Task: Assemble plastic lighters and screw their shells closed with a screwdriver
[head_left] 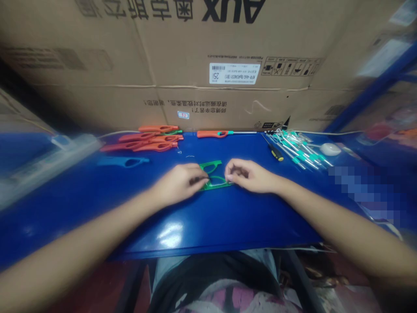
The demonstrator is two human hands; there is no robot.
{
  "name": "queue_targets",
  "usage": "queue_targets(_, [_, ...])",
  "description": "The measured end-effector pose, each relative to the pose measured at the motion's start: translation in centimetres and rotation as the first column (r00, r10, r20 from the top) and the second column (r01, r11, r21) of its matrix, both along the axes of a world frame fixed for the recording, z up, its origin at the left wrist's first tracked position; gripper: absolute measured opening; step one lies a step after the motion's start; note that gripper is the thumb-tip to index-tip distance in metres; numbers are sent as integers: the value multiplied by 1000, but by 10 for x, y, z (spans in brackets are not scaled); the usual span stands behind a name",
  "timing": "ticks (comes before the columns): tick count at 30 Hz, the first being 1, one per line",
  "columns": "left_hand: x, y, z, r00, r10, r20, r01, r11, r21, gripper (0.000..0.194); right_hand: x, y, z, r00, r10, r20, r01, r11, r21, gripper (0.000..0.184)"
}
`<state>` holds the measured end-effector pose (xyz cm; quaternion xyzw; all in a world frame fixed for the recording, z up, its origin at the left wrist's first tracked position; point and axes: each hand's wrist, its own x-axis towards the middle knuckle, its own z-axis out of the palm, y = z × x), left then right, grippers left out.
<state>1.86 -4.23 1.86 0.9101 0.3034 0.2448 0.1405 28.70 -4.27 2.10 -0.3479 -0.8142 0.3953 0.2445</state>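
Observation:
Two green lighter handle halves lie on the blue table between my hands. The far half [211, 166] shows its trigger opening; along the near half [219, 186] runs a thin pale wire [217, 184]. My left hand [188, 182] covers the left ends of both, thumb and fingertips pinched together. From the other side, my right hand [250, 175] is curled with its thumb against its fingers at the near half's right end. What either pinch holds, perhaps the wire, is too small and blurred to tell.
Orange handle pieces [156, 141] are piled at the back left, near a blue handle piece [124, 161]. An orange lighter [213, 134] lies along the cardboard wall [182, 78]. A screwdriver [276, 152] and several metal lighter tubes [301, 150] lie back right beside a white rounded object [330, 149].

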Motion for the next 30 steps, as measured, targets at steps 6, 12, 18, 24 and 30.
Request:
queue_targets(6, [-1,-2,7,1000,18,-9,-18,1000,-19,16,3,-7,14,988,80,133,-102,981,166,5])
queue_targets(12, [-2,-3,9,1000,15,-21,-16,999,-51,16,6,-8,19,979,5,205,-57,966,251,13])
queue_targets(18, [-3,0,7,999,-10,-44,8,999,-48,17,9,0,17,952,-112,284,90,992,91,19])
queue_targets(24, [-2,1,7,999,-13,-32,11,998,-68,15,3,2,13,935,-142,325,182,978,-98,24])
queue_targets(30, [0,0,1,1000,21,18,-20,997,-76,16,-1,-2,14,906,-178,385,195,981,-6,19])
